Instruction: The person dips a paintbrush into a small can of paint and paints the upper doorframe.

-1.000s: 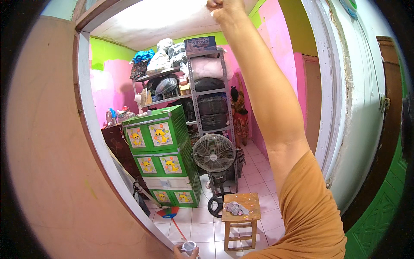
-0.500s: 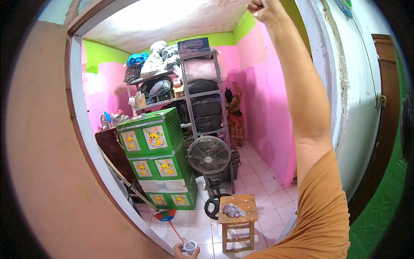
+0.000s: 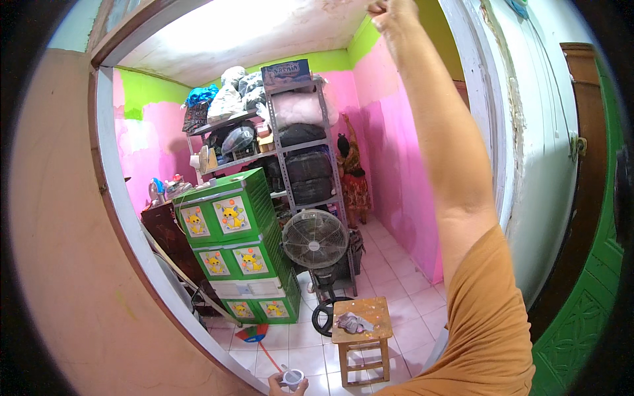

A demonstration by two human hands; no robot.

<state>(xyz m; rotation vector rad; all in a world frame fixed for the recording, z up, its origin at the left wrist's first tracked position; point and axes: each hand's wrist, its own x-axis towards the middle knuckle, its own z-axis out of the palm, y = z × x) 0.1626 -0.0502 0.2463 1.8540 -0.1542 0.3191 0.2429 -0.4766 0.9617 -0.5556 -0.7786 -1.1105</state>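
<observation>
The left hand [image 3: 275,385], round a cup [image 3: 292,378], is at the lower edge, left of the stool [image 3: 381,315]. A cloth [image 3: 354,323] lies on the stool, with the fan [image 3: 315,239] behind it. Left of the fan stands the cabinet [image 3: 239,245], a broom [image 3: 252,333] before it. Shelves [image 3: 305,144] rise behind both, bearing a box [image 3: 285,75] on top (bags [image 3: 228,99] sit left of it). Right of the shelves is another person [image 3: 354,175], near the wall [image 3: 403,158]

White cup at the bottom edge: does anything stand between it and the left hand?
Nothing visible does: the left hand has its fingers against the white cup on both sides. The wooden stool and broom are farther off, not between them.
</observation>
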